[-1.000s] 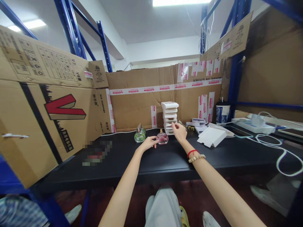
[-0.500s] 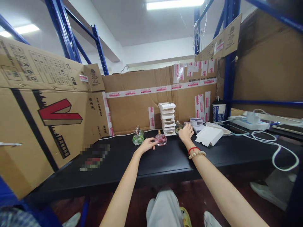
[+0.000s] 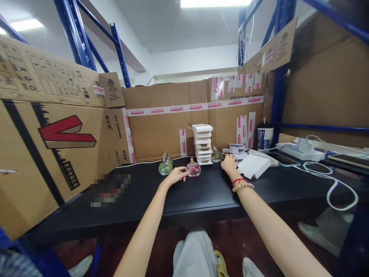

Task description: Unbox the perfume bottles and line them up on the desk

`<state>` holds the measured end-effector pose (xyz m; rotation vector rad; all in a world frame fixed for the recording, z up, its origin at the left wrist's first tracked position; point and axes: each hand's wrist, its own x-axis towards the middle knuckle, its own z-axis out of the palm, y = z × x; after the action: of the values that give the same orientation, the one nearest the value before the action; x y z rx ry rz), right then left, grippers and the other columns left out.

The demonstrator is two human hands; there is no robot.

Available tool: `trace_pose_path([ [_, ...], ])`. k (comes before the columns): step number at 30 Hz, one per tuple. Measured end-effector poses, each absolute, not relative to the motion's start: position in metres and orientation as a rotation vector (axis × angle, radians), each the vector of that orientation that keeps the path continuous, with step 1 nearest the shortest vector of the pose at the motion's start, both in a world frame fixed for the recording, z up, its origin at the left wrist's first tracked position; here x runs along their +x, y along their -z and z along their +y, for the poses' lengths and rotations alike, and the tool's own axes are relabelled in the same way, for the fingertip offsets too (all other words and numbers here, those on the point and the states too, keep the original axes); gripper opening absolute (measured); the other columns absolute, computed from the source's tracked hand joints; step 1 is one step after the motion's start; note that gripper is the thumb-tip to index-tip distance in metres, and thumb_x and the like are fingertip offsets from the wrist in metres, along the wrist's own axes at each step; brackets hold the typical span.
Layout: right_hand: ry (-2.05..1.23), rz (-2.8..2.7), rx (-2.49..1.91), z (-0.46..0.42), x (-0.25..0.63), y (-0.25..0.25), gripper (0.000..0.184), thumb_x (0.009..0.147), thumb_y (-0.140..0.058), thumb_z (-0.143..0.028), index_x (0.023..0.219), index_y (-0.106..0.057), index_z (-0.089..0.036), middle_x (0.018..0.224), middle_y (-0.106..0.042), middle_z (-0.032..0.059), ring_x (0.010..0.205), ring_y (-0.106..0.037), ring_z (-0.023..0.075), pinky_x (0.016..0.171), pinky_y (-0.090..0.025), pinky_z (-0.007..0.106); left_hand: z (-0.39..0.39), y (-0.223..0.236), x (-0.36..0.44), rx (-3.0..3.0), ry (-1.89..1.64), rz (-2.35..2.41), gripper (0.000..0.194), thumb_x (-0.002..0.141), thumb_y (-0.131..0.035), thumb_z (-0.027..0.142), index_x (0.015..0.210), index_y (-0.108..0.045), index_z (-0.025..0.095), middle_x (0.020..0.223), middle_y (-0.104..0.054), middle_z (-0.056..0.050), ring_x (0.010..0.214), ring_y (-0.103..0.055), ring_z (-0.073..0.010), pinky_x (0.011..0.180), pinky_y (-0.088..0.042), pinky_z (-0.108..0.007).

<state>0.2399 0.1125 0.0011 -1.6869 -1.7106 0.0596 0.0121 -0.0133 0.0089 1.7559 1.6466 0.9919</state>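
A round perfume bottle (image 3: 193,169) of pink liquid, with a gold neck, stands upright on the black table. My left hand (image 3: 176,176) is at its left side, fingertips closed lightly on the edge. Farther right, my right hand (image 3: 230,164) reaches down with fingers curled at the spot where small gold caps lay; what they hold is hidden. Beside that hand stands a darker glass bottle (image 3: 216,155). Green perfume bottles (image 3: 165,167) stand in a row left of my left hand. Behind the pink bottle rises a stack of white trays (image 3: 202,144).
An opened white box (image 3: 253,165) and other pale cartons (image 3: 236,149) lie right of my right hand. Behind them are a blue-and-white cup (image 3: 265,137), a power strip (image 3: 302,152) and a looping white cable (image 3: 343,207). Cardboard panels (image 3: 164,134) wall in the table.
My right hand has moved right and down from the tray stack to the gold caps beside the cartons. My left hand stays at the pink bottle. The view has shifted slightly.
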Motion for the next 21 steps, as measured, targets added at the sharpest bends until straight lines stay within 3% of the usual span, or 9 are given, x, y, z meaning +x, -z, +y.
trace_pose_path([
  [8,0.008,-1.724,-1.728,0.109,0.237,-0.008,0.036,0.079,-0.042,-0.011,0.115,-0.046,-0.011,0.116,-0.048,0.0172,0.11,-0.043,0.0274,0.084,-0.034,0.037,-0.014,-0.01,0.012,1.746,-0.98,1.671,0.049,0.072,-0.058,0.046,0.105,-0.059,0.009,0.045,-0.053,0.005,0.043,-0.039,-0.0078,0.046,-0.027,-0.02],
  [17,-0.076,-1.811,-1.732,0.106,0.238,-0.008,0.034,0.078,-0.044,-0.009,0.108,-0.058,-0.014,0.108,-0.059,0.0166,0.102,-0.055,0.0263,0.077,-0.042,0.036,-0.011,-0.006,0.01,1.755,-0.987,1.676,0.05,0.072,-0.058,0.046,0.105,-0.059,0.008,0.045,-0.053,0.005,0.042,-0.037,-0.0074,0.046,-0.028,-0.02],
  [21,-0.129,-1.839,-1.712,0.105,0.239,-0.015,0.026,0.071,-0.057,-0.017,0.096,-0.065,-0.017,0.097,-0.065,0.0127,0.093,-0.061,0.0258,0.073,-0.044,0.034,-0.009,-0.004,0.009,1.761,-0.996,1.668,0.052,0.071,-0.058,0.048,0.106,-0.059,0.008,0.045,-0.053,0.005,0.042,-0.038,-0.0075,0.047,-0.029,-0.021],
])
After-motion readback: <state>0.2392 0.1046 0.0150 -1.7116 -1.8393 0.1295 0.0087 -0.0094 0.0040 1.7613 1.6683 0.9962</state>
